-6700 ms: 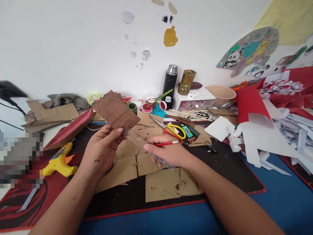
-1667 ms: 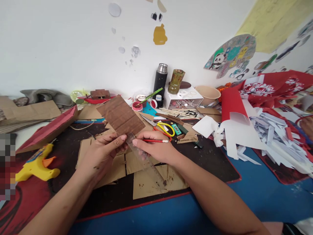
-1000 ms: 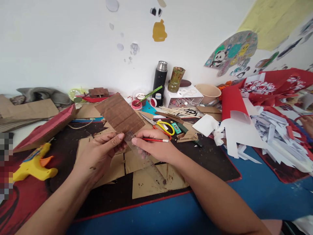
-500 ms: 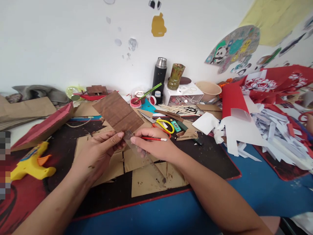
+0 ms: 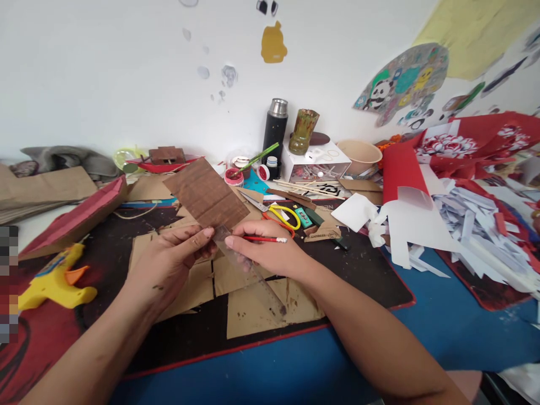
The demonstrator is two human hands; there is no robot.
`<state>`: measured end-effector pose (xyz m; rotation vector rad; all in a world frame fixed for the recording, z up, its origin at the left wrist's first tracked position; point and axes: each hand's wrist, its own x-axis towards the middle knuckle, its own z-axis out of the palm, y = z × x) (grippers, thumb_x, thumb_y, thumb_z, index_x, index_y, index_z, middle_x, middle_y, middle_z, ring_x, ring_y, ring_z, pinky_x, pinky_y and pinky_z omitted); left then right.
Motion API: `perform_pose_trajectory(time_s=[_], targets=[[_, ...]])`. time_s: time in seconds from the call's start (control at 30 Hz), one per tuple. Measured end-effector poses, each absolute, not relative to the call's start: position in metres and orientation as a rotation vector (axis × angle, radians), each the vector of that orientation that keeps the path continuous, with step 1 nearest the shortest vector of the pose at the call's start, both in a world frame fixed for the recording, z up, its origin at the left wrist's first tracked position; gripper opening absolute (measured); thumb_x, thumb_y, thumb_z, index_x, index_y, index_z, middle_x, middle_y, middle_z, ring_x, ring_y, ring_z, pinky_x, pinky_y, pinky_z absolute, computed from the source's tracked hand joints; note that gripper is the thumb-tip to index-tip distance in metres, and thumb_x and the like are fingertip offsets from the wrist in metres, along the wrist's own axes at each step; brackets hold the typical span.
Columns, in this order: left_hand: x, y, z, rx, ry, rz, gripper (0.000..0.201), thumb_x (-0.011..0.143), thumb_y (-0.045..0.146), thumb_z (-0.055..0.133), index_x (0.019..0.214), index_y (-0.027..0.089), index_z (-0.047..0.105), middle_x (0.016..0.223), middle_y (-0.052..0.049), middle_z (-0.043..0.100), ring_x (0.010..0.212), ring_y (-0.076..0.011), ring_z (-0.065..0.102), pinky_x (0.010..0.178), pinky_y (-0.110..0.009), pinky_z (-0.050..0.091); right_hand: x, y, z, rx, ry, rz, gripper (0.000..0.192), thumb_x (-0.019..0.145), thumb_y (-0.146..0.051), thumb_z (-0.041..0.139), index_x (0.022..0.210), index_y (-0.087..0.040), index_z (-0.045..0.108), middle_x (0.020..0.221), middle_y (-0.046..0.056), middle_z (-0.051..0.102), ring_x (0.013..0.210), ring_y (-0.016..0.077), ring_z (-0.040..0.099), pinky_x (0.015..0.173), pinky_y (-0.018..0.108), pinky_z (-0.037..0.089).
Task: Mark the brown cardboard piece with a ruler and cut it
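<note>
My left hand (image 5: pixel 169 269) pinches the near edge of a brown painted cardboard piece (image 5: pixel 205 192), which it holds tilted above the mat. My right hand (image 5: pixel 270 253) grips a clear plastic ruler (image 5: pixel 257 280) laid against that near edge, with a red pencil (image 5: pixel 265 239) tucked between its fingers. The ruler slants down toward the near right. Flat plain cardboard pieces (image 5: pixel 253 315) lie under both hands on a dark cutting mat (image 5: pixel 363 275).
A yellow glue gun (image 5: pixel 57 281) lies at left beside a red cardboard boat (image 5: pixel 76 219). Scissors (image 5: pixel 278 214), sticks, paint pots, a black flask (image 5: pixel 275 130) and a bowl (image 5: pixel 359 156) crowd the back. Red and white paper scraps (image 5: pixel 464 219) pile at right.
The hands hold the same grip on cardboard, ruler and pencil throughout. The view has shifted right and down a little; the cardboard now sits slightly lower over the mat.
</note>
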<state>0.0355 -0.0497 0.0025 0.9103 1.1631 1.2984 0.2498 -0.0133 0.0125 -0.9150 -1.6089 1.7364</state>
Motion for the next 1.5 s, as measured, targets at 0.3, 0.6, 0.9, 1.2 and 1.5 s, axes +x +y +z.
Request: perform_pose_trajectory(time_s=[0.3, 0.6, 0.9, 1.2, 1.5], targets=[[0.0375, -0.0509, 0.0030, 0.908, 1.146, 1.312, 0.031, 0.066, 0.048, 0.107, 0.071, 0.025, 0.087, 0.071, -0.004, 0.075, 0.064, -0.0137, 0.065, 0.060, -0.023, 0.057, 0.2490, -0.0141, 0.0118, -0.892, -1.610, 1.736, 0.027, 0.102, -0.039, 0.078, 0.083, -0.022, 0.069, 0.069, -0.005, 0.067, 0.053, 0.0109, 0.065, 0.053, 0.022, 0.054], [0.0364, -0.0508, 0.0004, 0.921, 1.148, 1.289, 0.031, 0.069, 0.050, 0.106, 0.078, 0.025, 0.089, 0.073, -0.005, 0.076, 0.068, -0.0152, 0.065, 0.062, -0.024, 0.058, 0.2488, -0.0146, 0.0155, -0.933, -1.625, 1.732, 0.029, 0.103, -0.036, 0.077, 0.080, -0.022, 0.066, 0.068, -0.004, 0.066, 0.053, 0.0116, 0.065, 0.053, 0.023, 0.054], [0.0399, -0.0510, 0.0053, 0.890, 1.133, 1.283, 0.033, 0.064, 0.048, 0.107, 0.079, 0.024, 0.091, 0.081, -0.007, 0.082, 0.071, -0.0158, 0.068, 0.064, -0.024, 0.060, 0.2485, -0.0147, 0.0151, -0.936, -1.604, 1.758, 0.026, 0.103, -0.034, 0.077, 0.082, -0.022, 0.068, 0.070, -0.005, 0.066, 0.052, 0.0100, 0.065, 0.053, 0.022, 0.054], [0.0387, -0.0514, 0.0049, 0.920, 1.167, 1.289, 0.032, 0.065, 0.049, 0.106, 0.077, 0.025, 0.090, 0.075, -0.005, 0.078, 0.067, -0.0146, 0.065, 0.061, -0.024, 0.057, 0.2490, -0.0160, 0.0137, -0.888, -1.633, 1.725, 0.028, 0.102, -0.037, 0.079, 0.082, -0.022, 0.067, 0.069, -0.005, 0.067, 0.054, 0.0104, 0.066, 0.053, 0.021, 0.053], [0.0416, -0.0509, 0.0020, 0.903, 1.192, 1.346, 0.026, 0.066, 0.042, 0.104, 0.073, 0.023, 0.087, 0.072, -0.004, 0.076, 0.065, -0.0143, 0.062, 0.059, -0.025, 0.053, 0.2483, -0.0171, 0.0133, -0.887, -1.651, 1.720, 0.027, 0.105, -0.037, 0.075, 0.084, -0.022, 0.068, 0.069, -0.005, 0.068, 0.054, 0.0104, 0.065, 0.052, 0.022, 0.052]])
